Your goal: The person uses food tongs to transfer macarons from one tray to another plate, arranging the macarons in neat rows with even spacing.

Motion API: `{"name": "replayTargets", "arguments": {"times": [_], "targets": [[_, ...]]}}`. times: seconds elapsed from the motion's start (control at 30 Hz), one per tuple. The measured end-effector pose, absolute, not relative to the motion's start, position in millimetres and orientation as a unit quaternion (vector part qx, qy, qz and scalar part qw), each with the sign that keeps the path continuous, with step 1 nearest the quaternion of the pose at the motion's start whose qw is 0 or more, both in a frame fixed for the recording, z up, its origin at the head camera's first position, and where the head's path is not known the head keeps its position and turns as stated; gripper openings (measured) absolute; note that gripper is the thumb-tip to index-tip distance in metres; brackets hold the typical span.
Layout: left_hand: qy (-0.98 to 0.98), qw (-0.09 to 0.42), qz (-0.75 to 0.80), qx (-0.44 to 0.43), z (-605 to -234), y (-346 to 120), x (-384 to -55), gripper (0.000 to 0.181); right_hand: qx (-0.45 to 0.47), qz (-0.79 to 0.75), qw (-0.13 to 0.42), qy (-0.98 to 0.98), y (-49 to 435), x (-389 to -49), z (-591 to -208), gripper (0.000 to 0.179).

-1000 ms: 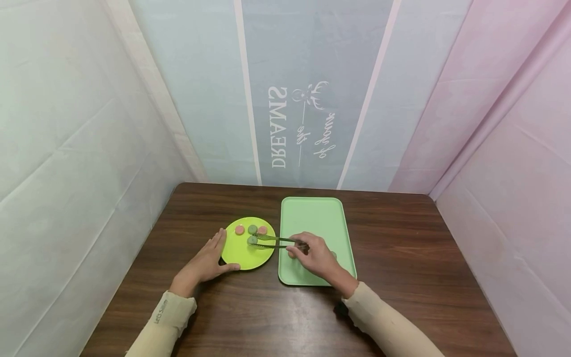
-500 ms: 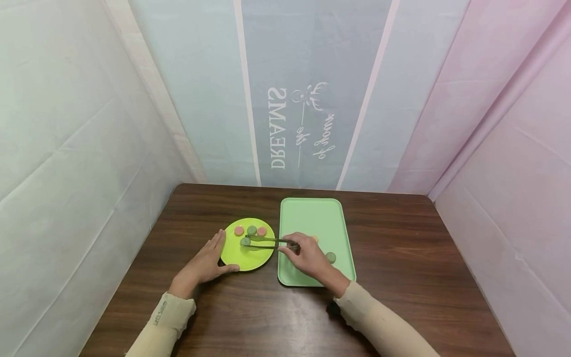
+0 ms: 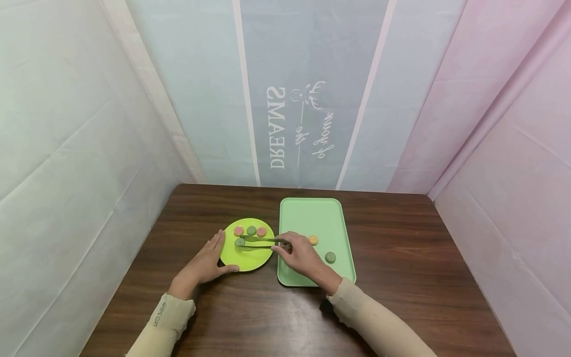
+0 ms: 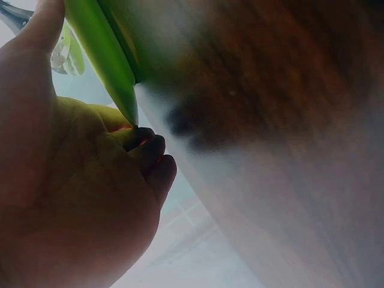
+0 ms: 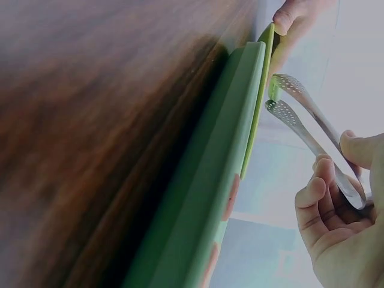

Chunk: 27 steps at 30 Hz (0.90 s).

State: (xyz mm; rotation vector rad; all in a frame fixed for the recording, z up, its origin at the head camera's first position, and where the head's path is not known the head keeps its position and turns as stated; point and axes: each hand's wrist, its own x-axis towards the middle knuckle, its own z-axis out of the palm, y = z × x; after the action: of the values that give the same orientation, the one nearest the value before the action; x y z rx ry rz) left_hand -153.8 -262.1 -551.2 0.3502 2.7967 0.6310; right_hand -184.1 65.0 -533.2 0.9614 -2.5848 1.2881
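My right hand [image 3: 301, 255] grips metal tongs [image 3: 263, 239] near their rear end. A round green macaron [image 3: 240, 242] sits between the tong tips, over the left part of the yellow-green plate [image 3: 252, 261]. In the right wrist view the perforated tips of the tongs stand above the plate on either side of the macaron. My left hand [image 3: 202, 263] rests along the left rim of the plate, fingers straight and thumb spread toward the front. Two pink macarons [image 3: 261, 231] with another green macaron [image 3: 252, 231] between them lie in a row toward the back of the plate.
A pale green tray [image 3: 310, 213] stands right of the plate, partly under my right hand. On it lie a yellow macaron [image 3: 314, 240] and a dark green macaron [image 3: 330, 257]. The brown wooden table [image 3: 401, 248] meets fabric walls at its back and sides.
My right hand has moved left, carrying the green macaron in the tongs farther across the plate. The yellow macaron and dark green macaron on the tray have come into view. My left hand stays put.
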Motion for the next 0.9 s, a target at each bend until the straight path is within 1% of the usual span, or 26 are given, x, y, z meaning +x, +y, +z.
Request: {"name": "replayTargets", "arguments": {"times": [0.47,0.57,0.7,0.9], "targets": [[0.961,0.123,0.217,0.123,-549.5,-261.4,-152.7,0.125,0.309,0.404,0.042,-0.86,49.5,-184.8,-530.9,0.03],[0.96,0.125,0.216,0.124,-549.3,-261.5,-152.6,0.125,0.311,0.409,0.041,-0.857,46.8,-185.0,-531.5,0.027],[0.96,0.126,0.217,0.124,-549.7,-261.9,-152.8,0.124,0.318,0.41,0.045,-0.854,44.1,-185.5,-533.1,0.023],[0.96,0.127,0.217,0.122,-550.6,-262.3,-153.5,0.124,0.324,0.404,0.057,-0.853,41.4,-187.4,-535.4,0.024]]}}
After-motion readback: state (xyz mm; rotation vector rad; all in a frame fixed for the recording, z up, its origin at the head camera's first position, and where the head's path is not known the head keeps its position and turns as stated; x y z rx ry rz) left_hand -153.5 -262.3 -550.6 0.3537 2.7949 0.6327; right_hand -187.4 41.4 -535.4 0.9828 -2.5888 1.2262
